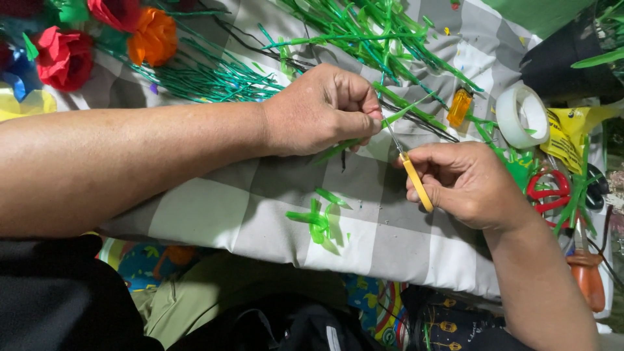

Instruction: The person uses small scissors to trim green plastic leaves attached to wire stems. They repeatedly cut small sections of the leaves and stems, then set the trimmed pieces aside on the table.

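Pinching a green strip point(390, 117) with my left hand point(322, 110), I hold a yellow-handled cutter point(413, 179) in my right hand point(465, 185).

At the far left I see red paper flowers point(63, 57) and an orange flower point(154, 36) with thin green stems point(214, 78) on the checked grey and white cloth point(214, 214). My left hand is closed, thumb and fingers pressed on the green strip just above the cloth. Below it, small green cut pieces point(318, 218) lie on the cloth. My right hand is curled around the cutter, whose thin blade touches the strip. Further right lie a small amber bottle point(459, 107), a roll of white tape point(522, 117) and red-handled scissors point(549, 194).
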